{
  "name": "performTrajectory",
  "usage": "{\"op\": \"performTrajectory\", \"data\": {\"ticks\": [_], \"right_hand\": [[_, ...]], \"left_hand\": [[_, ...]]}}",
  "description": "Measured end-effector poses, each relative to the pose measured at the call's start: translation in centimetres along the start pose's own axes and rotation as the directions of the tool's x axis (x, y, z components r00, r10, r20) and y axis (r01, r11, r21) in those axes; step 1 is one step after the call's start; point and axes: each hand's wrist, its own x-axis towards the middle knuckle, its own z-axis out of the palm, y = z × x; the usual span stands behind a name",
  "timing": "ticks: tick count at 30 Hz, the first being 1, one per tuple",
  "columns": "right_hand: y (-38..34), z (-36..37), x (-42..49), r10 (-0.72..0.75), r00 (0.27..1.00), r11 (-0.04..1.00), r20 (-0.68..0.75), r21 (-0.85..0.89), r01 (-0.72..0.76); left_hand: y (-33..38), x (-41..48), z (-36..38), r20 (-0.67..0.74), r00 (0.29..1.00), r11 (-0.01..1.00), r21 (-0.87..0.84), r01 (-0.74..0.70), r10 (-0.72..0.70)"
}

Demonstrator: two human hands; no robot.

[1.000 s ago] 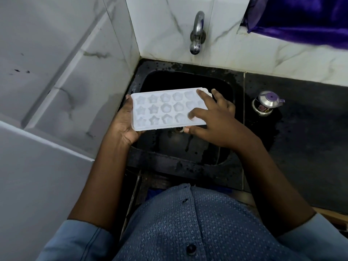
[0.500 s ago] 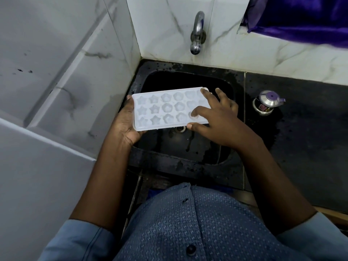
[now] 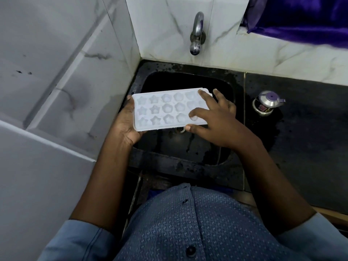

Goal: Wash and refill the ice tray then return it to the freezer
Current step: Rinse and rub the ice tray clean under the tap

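Nearest the camera, at 6 o'clock, a blue patterned shirt (image 3: 188,223) with dark buttons fills the bottom edge, and both bare forearms reach up from rolled pale sleeves. The left hand (image 3: 126,123) grips the short left end of the white ice tray (image 3: 165,110), palm under and beside it, fingers hidden beneath, thumb at the edge. The right hand (image 3: 216,121) lies over the tray's right end, its fingertips (image 3: 192,114) pressing on the top face while the thumb hooks the near edge, so the two hands are apart, each clamped on an opposite end. The tray is held level at the centre, above the dark sink (image 3: 188,164), cavities facing up: star shapes to the left, rounder flower shapes to the right. A drain shows just under its near edge. At 3 o'clock a small metal pot with a purple-topped lid (image 3: 267,104) sits on the wet black counter (image 3: 310,147). At 12 o'clock a steel tap (image 3: 196,32) projects from marble-look tiles, no water visible. Purple cloth (image 3: 301,17) hangs at 1 o'clock.
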Motion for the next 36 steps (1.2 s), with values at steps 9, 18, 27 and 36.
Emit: {"op": "performTrajectory", "data": {"ticks": [9, 18, 27, 36], "right_hand": [[0.1, 0.1, 0.3, 0.012, 1.000, 1.000, -0.024, -0.017, -0.012], [0.5, -0.3, 0.0, 0.014, 1.000, 1.000, -0.019, -0.007, -0.014], [1.7, -1.5, -0.7, 0.027, 1.000, 0.999, -0.014, 0.039, -0.026], [3.0, -2.4, -1.7, 0.074, 0.997, 0.996, -0.030, 0.051, -0.072]], "left_hand": [[0.1, 0.0, -0.1, -0.011, 1.000, 1.000, 0.003, 0.020, -0.020], [0.2, -0.2, -0.2, -0.004, 1.000, 1.000, -0.002, 0.013, -0.013], [0.6, -0.6, -0.1, -0.015, 1.000, 1.000, -0.010, 0.017, -0.017], [1.0, -0.7, 0.1, -0.010, 1.000, 1.000, -0.021, 0.010, -0.010]]}}
